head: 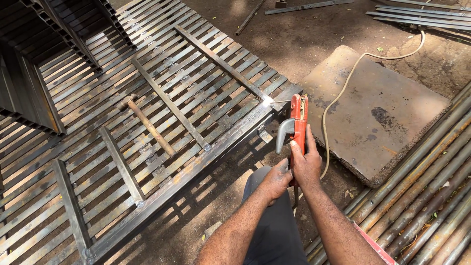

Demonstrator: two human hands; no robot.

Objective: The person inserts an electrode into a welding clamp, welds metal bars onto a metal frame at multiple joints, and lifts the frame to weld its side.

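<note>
- Orange welding electrode holder (298, 118) stands upright in front of the person, its grey lever (284, 133) on the left side.
- Right hand (306, 164) is wrapped closed around the holder's lower handle.
- Left hand (275, 180) is pressed against the right hand and the handle from the left, fingers curled; whether it truly grips the handle cannot be told.
- Bright white arc spot (267, 101) shows just left of the holder's top, on the corner of the steel grille (162, 147).
- Grille lies flat on the dirt ground, well left of the concrete slab (378, 113).
- Hammer (144, 122) rests on the grille bars, apart from both hands.
- Pale cable (343, 88) runs across the slab.
- Rusty pipes (431, 196) lie to the right.
</note>
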